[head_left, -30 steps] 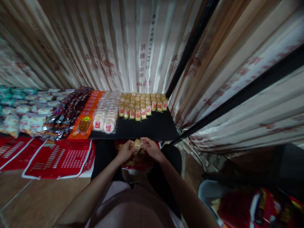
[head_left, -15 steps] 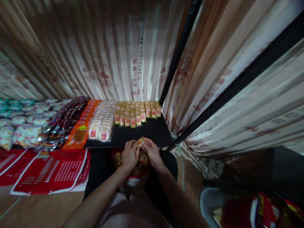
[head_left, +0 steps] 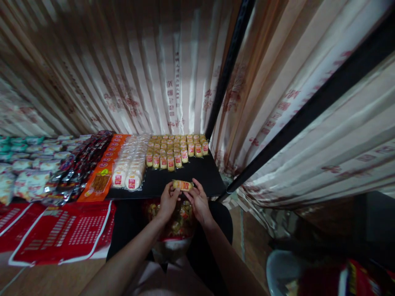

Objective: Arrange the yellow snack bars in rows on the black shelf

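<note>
A small yellow wrapped snack (head_left: 182, 185) with a red and orange label lies level between my two hands, over the front edge of the black shelf (head_left: 197, 176). My left hand (head_left: 168, 201) pinches its left end, and my right hand (head_left: 199, 201) grips the right end with thumb and fingers. Below them, in my lap, sits a bag (head_left: 179, 224) of similar wrapped pieces, partly hidden by my forearms. Ahead on the shelf, rows of the same yellow wrapped snacks (head_left: 171, 162) stand upright, labels facing me.
Left of the rows lie white round packaged cakes (head_left: 134, 179), an orange snack packet (head_left: 98, 181), dark shiny packets (head_left: 74, 168) and white packets (head_left: 32, 181). Red bags (head_left: 70, 234) hang below the shelf. A black pole (head_left: 277, 135) slants at right, above a pale tub (head_left: 280, 271).
The snack has turned from tilted and mostly covered to level and in plain view. My hands have moved apart to its two ends. The camera view has shifted slightly.
</note>
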The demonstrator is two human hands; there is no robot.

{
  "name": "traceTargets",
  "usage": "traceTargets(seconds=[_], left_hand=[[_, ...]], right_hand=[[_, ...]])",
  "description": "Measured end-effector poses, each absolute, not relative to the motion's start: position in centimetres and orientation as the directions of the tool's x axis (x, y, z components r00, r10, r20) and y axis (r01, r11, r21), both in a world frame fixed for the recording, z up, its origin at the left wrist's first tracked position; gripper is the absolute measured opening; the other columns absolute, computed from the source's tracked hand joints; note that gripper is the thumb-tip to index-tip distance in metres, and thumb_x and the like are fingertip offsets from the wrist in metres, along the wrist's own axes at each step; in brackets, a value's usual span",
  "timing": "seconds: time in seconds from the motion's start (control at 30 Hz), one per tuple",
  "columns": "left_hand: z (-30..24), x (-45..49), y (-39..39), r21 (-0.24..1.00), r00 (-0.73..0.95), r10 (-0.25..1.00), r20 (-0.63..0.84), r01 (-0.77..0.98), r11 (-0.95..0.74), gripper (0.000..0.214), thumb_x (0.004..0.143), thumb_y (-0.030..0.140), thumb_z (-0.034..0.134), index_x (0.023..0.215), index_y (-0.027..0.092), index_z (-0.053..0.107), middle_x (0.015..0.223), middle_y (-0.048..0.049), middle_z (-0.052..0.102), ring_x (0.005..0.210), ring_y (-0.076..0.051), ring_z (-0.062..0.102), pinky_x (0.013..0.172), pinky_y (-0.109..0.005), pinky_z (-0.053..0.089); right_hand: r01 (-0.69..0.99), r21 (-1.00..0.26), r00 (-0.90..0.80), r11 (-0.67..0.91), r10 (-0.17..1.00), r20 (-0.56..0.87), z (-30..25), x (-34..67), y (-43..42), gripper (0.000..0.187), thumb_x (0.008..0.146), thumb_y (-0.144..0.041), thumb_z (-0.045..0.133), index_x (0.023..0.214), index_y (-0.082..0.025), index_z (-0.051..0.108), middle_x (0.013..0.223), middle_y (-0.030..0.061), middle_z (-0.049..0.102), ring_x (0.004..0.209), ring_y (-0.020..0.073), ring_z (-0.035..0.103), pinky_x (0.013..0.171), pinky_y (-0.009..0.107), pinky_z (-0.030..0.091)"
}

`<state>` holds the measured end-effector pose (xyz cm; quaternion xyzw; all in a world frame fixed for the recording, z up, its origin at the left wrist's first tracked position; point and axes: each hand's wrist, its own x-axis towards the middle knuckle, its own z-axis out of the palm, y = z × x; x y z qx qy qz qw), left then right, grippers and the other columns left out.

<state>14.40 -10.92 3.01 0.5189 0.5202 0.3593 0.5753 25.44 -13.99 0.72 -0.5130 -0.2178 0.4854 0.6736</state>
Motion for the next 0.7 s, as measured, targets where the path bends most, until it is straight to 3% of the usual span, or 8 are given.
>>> traceTargets(seconds=[0.07, 0.17, 0.23, 0.3, 0.47, 0.7], left_hand=[[3.3, 15.1, -10.1, 0.966, 0.193, 0.948, -0.254, 0.104, 0.238, 0.033, 0.083, 0.025, 0.045, 0.114, 0.013, 0.045, 0.102, -0.0103, 0.062, 0.078, -0.013, 0.062, 0.06, -0.02, 0.051], [3.1, 16.0, -8.6, 0.958, 0.19, 0.952, -0.24, 0.204, 0.201, 0.031, 0.083, 0.025, 0.045, 0.111, 0.014, 0.049, 0.094, -0.0068, 0.064, 0.074, -0.012, 0.061, 0.058, -0.02, 0.051], [2.7, 16.6, -7.7, 0.952, 0.216, 0.959, -0.186, 0.28, 0.122, 0.031, 0.082, 0.025, 0.046, 0.112, 0.016, 0.051, 0.093, -0.0049, 0.065, 0.074, -0.011, 0.061, 0.06, -0.02, 0.051], [2.3, 17.4, -6.8, 0.943, 0.257, 0.958, -0.125, 0.332, 0.034, 0.031, 0.082, 0.025, 0.047, 0.112, 0.018, 0.053, 0.093, -0.0034, 0.066, 0.075, -0.011, 0.061, 0.066, -0.022, 0.051], [3.1, 19.9, -4.9, 0.89, 0.29, 0.955, -0.063, 0.449, -0.077, 0.032, 0.081, 0.026, 0.048, 0.112, 0.019, 0.054, 0.093, -0.0022, 0.066, 0.077, -0.012, 0.06, 0.076, -0.026, 0.049], [5.7, 23.6, -2.2, 0.862, 0.271, 0.962, -0.025, 0.494, -0.117, 0.028, 0.08, 0.019, 0.049, 0.107, 0.014, 0.051, 0.092, -0.0054, 0.064, 0.075, -0.011, 0.06, 0.076, -0.025, 0.048]], right_hand=[[-0.3, -0.954, 0.429, -0.026, 0.889, -0.159, 0.4, 25.6, -14.0, 0.049, 0.073, -0.032, 0.053, 0.121, -0.022, 0.044, 0.101, 0.0062, 0.062, 0.092, 0.019, 0.062, 0.084, 0.039, 0.05], [0.156, -0.985, 0.495, -0.068, 0.869, 0.018, 0.3, 26.5, -14.0, 0.036, 0.074, -0.032, 0.051, 0.107, -0.018, 0.056, 0.115, 0.0115, 0.056, 0.104, 0.0231, 0.055, 0.09, 0.041, 0.045], [0.483, -0.872, 0.485, -0.076, 0.853, 0.194, 0.6, 27.4, -13.9, 0.032, 0.074, -0.031, 0.053, 0.104, -0.019, 0.06, 0.121, 0.0117, 0.052, 0.113, 0.0251, 0.047, 0.096, 0.043, 0.039], [0.673, -0.737, 0.402, -0.06, 0.866, 0.298, 1.1, 28.4, -13.5, 0.034, 0.077, -0.03, 0.052, 0.108, -0.02, 0.059, 0.119, 0.0101, 0.055, 0.113, 0.0245, 0.045, 0.097, 0.042, 0.037], [0.813, -0.577, 0.323, -0.071, 0.881, 0.347, 1.7, 30.2, -11.7, 0.038, 0.082, -0.028, 0.046, 0.117, -0.015, 0.053, 0.111, 0.0112, 0.059, 0.102, 0.0235, 0.048, 0.091, 0.037, 0.04], [0.804, -0.578, 0.428, -0.14, 0.811, 0.399, 0.3, 32.1, -7.9, 0.04, 0.082, -0.028, 0.042, 0.118, -0.013, 0.05, 0.108, 0.0138, 0.057, 0.097, 0.0244, 0.049, 0.086, 0.039, 0.04]])
